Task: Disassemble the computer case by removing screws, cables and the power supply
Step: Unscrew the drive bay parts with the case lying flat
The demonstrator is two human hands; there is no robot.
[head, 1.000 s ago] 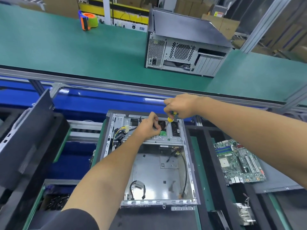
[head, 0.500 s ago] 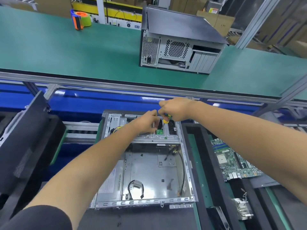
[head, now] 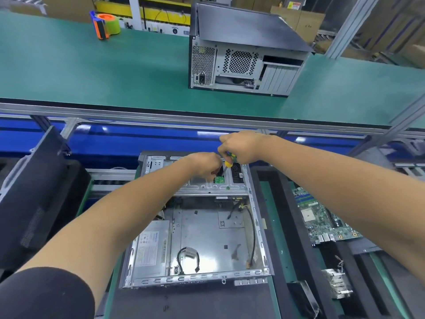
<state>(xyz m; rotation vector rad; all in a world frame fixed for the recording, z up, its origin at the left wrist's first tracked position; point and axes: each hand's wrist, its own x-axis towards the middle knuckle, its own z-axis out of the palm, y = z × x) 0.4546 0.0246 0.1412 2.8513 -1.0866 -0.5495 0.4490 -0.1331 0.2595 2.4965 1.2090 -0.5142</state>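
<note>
Two hands are up at the far end of the open computer case (head: 259, 217), which lies flat on the near workstation. Right hand (head: 243, 147) is wrapped around a yellow-green screwdriver (head: 228, 162) pointing down at a little green board (head: 219, 180), and the left hand (head: 204, 165) has its fingers curled in right beside that board. Can't tell what it's pinching, if anything. Inside the case: power supply (head: 150, 247) in the near-left corner, a looped black cable (head: 187, 259) on the floor, another cable (head: 253, 233) along the right wall. Loose motherboard (head: 322, 217) sits in the tray (head: 279, 226) to the right.
</note>
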